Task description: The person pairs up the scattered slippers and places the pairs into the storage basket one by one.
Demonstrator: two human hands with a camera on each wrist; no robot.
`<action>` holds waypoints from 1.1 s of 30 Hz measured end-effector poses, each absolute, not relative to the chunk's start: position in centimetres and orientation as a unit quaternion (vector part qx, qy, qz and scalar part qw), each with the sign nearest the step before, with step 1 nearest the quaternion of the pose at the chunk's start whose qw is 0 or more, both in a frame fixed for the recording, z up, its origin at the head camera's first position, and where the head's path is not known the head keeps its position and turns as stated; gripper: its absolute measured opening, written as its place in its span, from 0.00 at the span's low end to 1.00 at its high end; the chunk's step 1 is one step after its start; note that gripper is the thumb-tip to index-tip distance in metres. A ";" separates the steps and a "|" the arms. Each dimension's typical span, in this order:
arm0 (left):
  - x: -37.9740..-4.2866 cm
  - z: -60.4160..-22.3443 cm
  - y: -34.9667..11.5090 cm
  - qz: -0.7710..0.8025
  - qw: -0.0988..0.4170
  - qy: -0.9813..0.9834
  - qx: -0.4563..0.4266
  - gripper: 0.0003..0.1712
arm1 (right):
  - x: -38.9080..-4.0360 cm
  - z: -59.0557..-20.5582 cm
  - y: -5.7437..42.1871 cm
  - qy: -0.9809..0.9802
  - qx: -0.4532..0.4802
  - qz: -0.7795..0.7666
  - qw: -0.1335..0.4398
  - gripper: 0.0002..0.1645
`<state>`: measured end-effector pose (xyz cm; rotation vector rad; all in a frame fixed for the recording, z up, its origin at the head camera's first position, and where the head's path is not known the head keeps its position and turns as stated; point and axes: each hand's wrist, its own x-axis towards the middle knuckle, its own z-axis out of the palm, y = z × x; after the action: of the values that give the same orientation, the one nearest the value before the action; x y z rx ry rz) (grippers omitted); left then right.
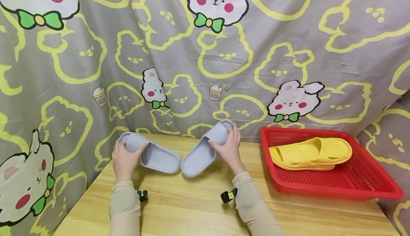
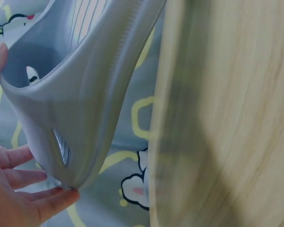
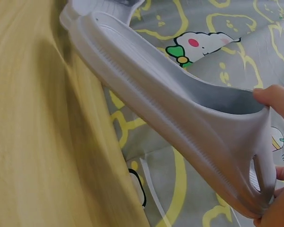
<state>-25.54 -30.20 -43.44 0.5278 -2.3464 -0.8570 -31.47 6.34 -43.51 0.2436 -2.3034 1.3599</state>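
Note:
Two grey slippers are held above the wooden table, heels toward each other and toes pointing outward. My left hand (image 1: 126,159) grips the left slipper (image 1: 161,157) by its toe end, thumb at the strap opening and fingers round the toe, as the left wrist view also shows on the slipper's upper (image 2: 80,94). The right slipper (image 1: 198,157) is pinched at its toe by my right hand (image 1: 230,147), the thumb on the strap edge. In the right wrist view this slipper (image 3: 180,127) slants, and its heel is close to the other slipper's heel (image 3: 102,5).
A red plastic basket (image 1: 378,173) stands at the right of the table, with yellow slippers (image 1: 298,154) in it. The wooden table (image 1: 182,207) lies beneath my hands. Behind it hangs a grey curtain (image 1: 179,58) with cartoon animals.

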 end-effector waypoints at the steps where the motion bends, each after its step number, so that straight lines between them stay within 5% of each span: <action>1: -25.5 -43.4 -30.1 -0.322 0.291 -0.879 0.200 0.58 | -31.4 -43.5 6.3 -0.831 0.089 0.497 0.233 0.49; 17: -25.9 -42.9 -28.2 -0.306 0.309 -0.874 0.215 0.55 | -30.4 -43.5 4.8 -0.780 0.073 0.550 0.290 0.52; 33: -26.3 -43.1 -26.8 -0.338 0.274 -0.875 0.212 0.64 | -29.8 -43.5 3.9 -0.754 0.052 0.563 0.333 0.54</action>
<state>-26.33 -26.78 -43.13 0.5706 -2.3534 -0.9092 -29.77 3.90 -43.48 0.1353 -1.9700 1.4707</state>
